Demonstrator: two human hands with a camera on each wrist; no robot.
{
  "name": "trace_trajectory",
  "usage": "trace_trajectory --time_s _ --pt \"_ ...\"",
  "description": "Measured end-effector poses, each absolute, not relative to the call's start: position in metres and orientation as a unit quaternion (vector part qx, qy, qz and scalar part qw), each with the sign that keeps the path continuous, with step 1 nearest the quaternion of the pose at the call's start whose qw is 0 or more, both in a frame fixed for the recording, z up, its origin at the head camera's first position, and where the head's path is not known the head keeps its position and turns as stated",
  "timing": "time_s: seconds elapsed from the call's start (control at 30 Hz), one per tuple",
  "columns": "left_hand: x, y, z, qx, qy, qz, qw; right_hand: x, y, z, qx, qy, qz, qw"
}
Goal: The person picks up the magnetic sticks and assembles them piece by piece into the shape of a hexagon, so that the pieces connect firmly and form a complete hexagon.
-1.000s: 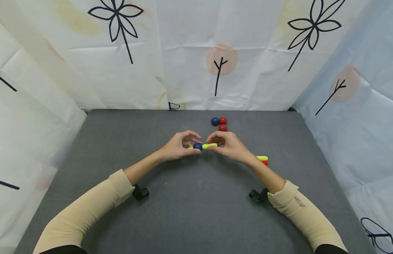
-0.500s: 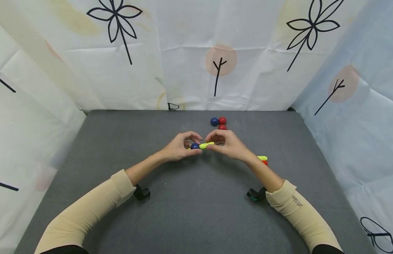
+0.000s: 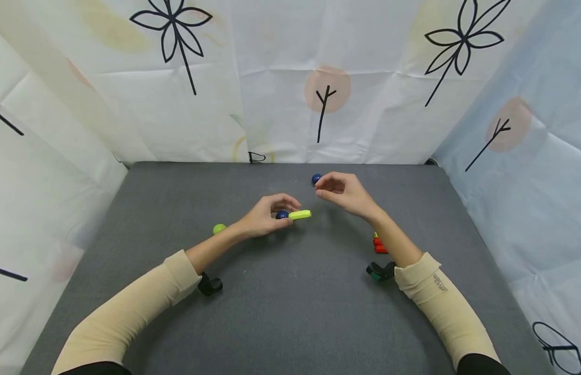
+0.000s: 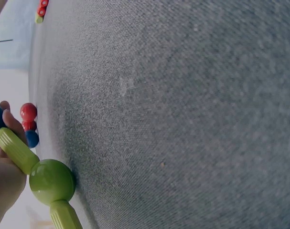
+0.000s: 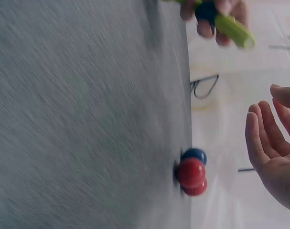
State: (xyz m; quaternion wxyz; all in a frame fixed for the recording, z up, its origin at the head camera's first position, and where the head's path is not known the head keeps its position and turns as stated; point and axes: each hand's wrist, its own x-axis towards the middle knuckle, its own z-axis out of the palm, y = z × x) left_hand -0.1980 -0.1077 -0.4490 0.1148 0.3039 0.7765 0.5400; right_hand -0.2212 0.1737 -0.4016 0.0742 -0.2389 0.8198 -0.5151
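My left hand [image 3: 267, 217] grips a toy chain of balls and yellow-green sticks by its blue ball [image 3: 282, 214]. One yellow-green stick [image 3: 300, 214] points right past the fingertips. In the left wrist view, another stick [image 4: 18, 151] joins the blue ball to a green ball [image 4: 52, 181], with a further stick [image 4: 64, 215] beyond it. My right hand [image 3: 346, 192] is over the back of the table with nothing in its relaxed fingers. Below it in the right wrist view lie red balls [image 5: 191, 172] and a blue ball [image 5: 196, 155], the red ones hidden in the head view.
Red sticks [image 3: 380, 249] and a bit of yellow-green lie by the right forearm, partly covered by it. The grey table [image 3: 290, 302] ends at a patterned cloth backdrop [image 3: 281, 114]. Black wrist cameras [image 3: 209, 285] hang below both forearms.
My right hand has let go of the yellow-green stick and moved back and right, over the loose balls. The left hand keeps the chain, whose green ball now shows behind the left wrist.
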Motion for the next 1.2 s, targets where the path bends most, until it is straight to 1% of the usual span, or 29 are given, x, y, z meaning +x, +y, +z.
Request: trace_trajectory --time_s 0.2,0.3,0.47,0.6,0.73,0.83,1.2 --pt "-0.198 -0.105 -0.45 0.296 0.779 0.54 0.12 -0.253 0.182 -0.403 -0.222 0.84 -0.492 0.052" --pt "-0.197 -0.105 -0.45 0.296 0.776 0.544 0.121 -0.268 0.184 -0.407 -0.22 0.849 -0.479 0.049" --pt "-0.196 -0.105 -0.449 0.295 0.771 0.551 0.125 -0.288 0.182 -0.415 -0.227 0.858 -0.456 0.061" --pt "-0.196 -0.105 -0.45 0.292 0.769 0.553 0.13 -0.302 0.179 -0.421 -0.223 0.87 -0.431 0.084" --pt "-0.196 -0.104 -0.45 0.289 0.769 0.554 0.135 -0.313 0.177 -0.428 -0.212 0.882 -0.405 0.113" --pt "-0.196 -0.105 -0.45 0.288 0.769 0.554 0.137 -0.318 0.176 -0.435 -0.211 0.886 -0.393 0.124" --pt "-0.194 -0.105 -0.45 0.293 0.767 0.556 0.131 -0.324 0.176 -0.446 -0.2 0.894 -0.38 0.124"
